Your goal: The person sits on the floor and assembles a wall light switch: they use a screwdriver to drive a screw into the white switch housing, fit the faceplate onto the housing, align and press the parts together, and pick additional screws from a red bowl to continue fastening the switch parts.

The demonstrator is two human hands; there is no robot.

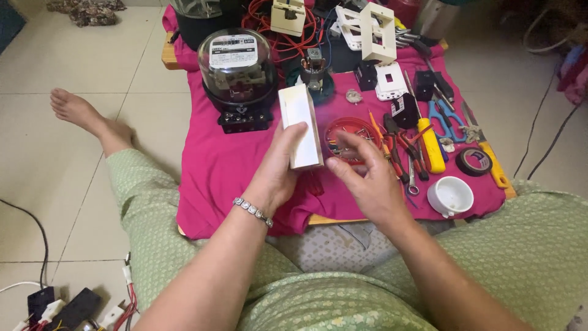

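My left hand (278,168) holds a white rectangular box-shaped part (300,125) upright above a low board covered with a magenta cloth (226,165). A beaded bracelet sits on that wrist. My right hand (364,178) hovers just right of the box, fingers loosely curled and blurred, holding nothing I can see. It partly hides a small round red tray (343,130) of screws behind it.
An electric meter with a glass dome (237,73) stands at the back left. Pliers, a yellow-handled screwdriver (430,144), scissors, black tape (473,161), a white cup (450,196), white switch plates (376,34) and red wires lie around. My legs flank the board.
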